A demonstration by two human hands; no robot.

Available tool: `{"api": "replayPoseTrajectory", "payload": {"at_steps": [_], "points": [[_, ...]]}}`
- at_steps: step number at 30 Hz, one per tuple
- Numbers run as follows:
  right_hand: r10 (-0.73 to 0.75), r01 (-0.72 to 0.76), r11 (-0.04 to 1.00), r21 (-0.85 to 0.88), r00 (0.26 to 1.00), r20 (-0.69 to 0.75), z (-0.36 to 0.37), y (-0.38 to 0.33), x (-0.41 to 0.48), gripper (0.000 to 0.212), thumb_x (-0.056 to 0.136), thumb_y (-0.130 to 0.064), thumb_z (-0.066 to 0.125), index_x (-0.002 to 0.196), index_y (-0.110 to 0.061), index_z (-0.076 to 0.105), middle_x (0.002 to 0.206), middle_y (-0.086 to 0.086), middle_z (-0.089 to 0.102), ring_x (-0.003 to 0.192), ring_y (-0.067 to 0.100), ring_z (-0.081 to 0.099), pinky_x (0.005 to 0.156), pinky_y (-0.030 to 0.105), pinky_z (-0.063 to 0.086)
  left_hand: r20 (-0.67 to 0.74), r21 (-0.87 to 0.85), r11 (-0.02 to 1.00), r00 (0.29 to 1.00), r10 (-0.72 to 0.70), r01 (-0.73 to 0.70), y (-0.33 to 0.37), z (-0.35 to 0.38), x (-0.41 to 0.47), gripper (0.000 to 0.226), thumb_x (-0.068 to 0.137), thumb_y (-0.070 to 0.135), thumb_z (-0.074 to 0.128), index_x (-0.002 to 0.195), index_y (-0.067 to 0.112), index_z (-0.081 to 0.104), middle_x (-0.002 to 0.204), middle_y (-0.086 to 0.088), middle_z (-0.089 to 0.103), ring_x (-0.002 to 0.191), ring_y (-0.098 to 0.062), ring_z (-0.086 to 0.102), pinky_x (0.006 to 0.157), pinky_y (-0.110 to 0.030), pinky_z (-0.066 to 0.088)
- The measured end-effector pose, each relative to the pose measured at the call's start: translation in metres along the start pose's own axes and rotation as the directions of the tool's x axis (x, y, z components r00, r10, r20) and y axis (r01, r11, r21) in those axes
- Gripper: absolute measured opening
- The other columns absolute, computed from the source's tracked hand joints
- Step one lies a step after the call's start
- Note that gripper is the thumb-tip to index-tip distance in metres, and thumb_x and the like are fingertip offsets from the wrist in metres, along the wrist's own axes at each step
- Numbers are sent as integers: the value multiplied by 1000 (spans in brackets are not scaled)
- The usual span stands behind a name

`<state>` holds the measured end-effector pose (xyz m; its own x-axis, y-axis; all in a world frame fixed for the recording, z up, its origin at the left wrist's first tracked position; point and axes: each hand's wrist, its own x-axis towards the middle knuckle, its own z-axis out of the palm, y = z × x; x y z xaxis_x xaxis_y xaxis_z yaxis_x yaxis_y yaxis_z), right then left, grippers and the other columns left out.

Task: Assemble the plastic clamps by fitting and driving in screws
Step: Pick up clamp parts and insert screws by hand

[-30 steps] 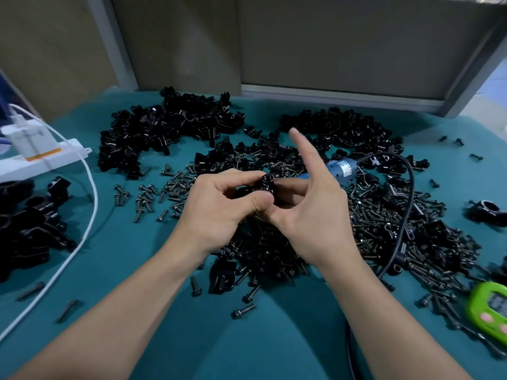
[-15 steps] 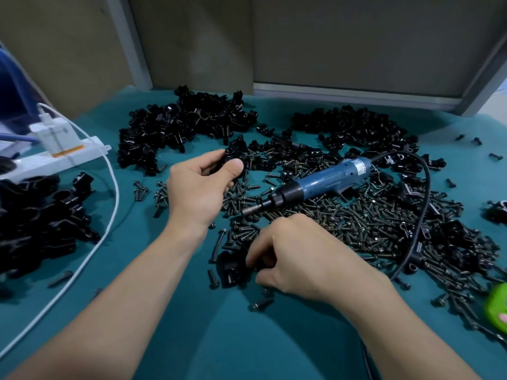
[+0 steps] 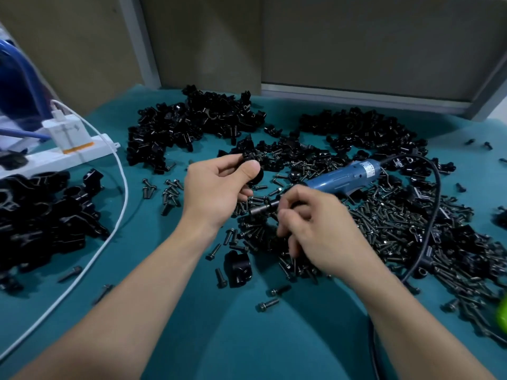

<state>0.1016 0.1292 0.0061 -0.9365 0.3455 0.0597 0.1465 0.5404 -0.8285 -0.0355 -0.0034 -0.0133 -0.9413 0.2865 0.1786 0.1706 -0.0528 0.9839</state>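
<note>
At far left, a white power strip with a plugged-in charger and a white cable are being shown beside a heap of assembled clamps on the teal table cloth. Farther back, a pile of loose clamp parts is being displayed. Left of centre, a black clamp piece is being gripped between the thumb and curled fingers of the left hand. Nearer the viewer, a single clamp body is being shown on the cloth, stray screws lying just beside it. At centre, the right hand is being held with fingers curled over the heap of screws, close to the metal nose of the blue electric screwdriver; whether anything is being pinched cannot be told, the fingers being blurred. The screwdriver is being shown lying on the screws, its black cord looping rightward. At the right edge, a green object is being cut off
</note>
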Motion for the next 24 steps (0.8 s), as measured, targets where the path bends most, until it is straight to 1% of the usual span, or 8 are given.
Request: {"api": "replayPoseTrajectory", "payload": {"at_steps": [3,5,7,12,14,16,21,24], "points": [[106,-53,930,364,986,-126,-9,5,5,13,91,-13,78,80,-20,76,63,6,70,44,17,55,47,24,46,46,-21,1000,999,-9,10,-1,1,-2,25,83,24,87,106,26,77,85,1,81,62,-16,73,59,-20,56],[147,-44,856,515,976,-162,-14,8,7,11,85,-9,81,79,-19,82,63,8,68,47,14,55,47,19,44,71,-13,1000,997,-6,7,-2,2,-3,43,78,28,88,118,16,76,87,0,81,62,-16,72,59,-21,56],[155,-35,789,613,977,-145,-18,10,9,16,86,-2,77,84,-16,83,69,10,71,54,13,60,50,18,45,99,9,1000,995,18,-19,-3,3,-4,43,77,27,89,117,18,76,87,1,81,61,-16,72,60,-22,56],[180,-21,736,676,970,-165,-21,16,12,21,97,0,64,102,-14,79,78,9,73,58,13,60,53,19,45,140,135,985,986,91,-110,-6,4,-9,34,72,40,93,101,47,77,90,11,81,74,-13,77,72,-32,61],[196,-2,711,703,961,-195,-20,18,13,16,96,1,66,107,-10,70,79,9,76,58,12,64,51,19,47,180,231,956,973,141,-182,-5,4,-14,36,67,50,93,92,65,72,99,31,75,91,2,74,83,-20,58],[188,19,668,744,963,-194,-22,19,13,12,90,-1,73,101,-6,68,81,13,77,61,14,69,52,20,50,228,323,909,954,197,-265,-2,6,-19,43,70,46,93,90,73,66,97,45,68,94,14,68,80,-5,51],[168,-8,676,737,975,-144,-26,18,14,15,64,-22,84,78,-17,82,74,10,74,54,13,63,49,18,45,257,325,897,941,222,-301,-1,10,-23,41,69,42,93,90,68,70,100,38,72,93,12,70,82,-10,54],[150,-1,663,749,980,-131,-27,20,15,11,73,-6,83,76,-16,82,74,12,74,56,14,65,51,18,47,263,297,908,939,221,-296,1,10,-23,37,68,42,91,91,64,73,98,36,73,93,11,71,80,-9,54]]}}
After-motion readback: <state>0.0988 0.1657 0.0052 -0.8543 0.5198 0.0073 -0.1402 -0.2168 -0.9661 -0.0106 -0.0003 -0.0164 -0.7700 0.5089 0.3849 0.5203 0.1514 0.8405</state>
